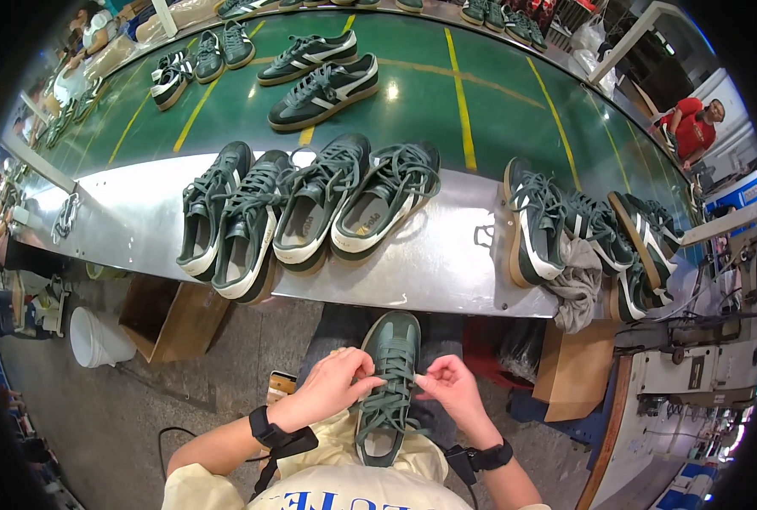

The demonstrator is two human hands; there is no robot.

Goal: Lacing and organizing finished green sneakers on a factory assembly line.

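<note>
A dark green sneaker [389,348] with green laces lies on my lap, toe pointing away from me. My left hand [332,384] pinches a lace at the shoe's left side, about mid-lacing. My right hand [448,384] pinches the lace on the right side. Both wrists wear black straps. Several matching green sneakers [306,208] with white soles sit in a row on the metal shelf [446,263] straight ahead.
More sneakers [587,234] and a grey cloth [576,285] lie at the shelf's right end. Further pairs [321,89] ride on the green conveyor belt [429,110] behind. Cardboard boxes [170,316], a white bucket [98,338] and a phone [280,387] are below. A person in red [693,127] sits far right.
</note>
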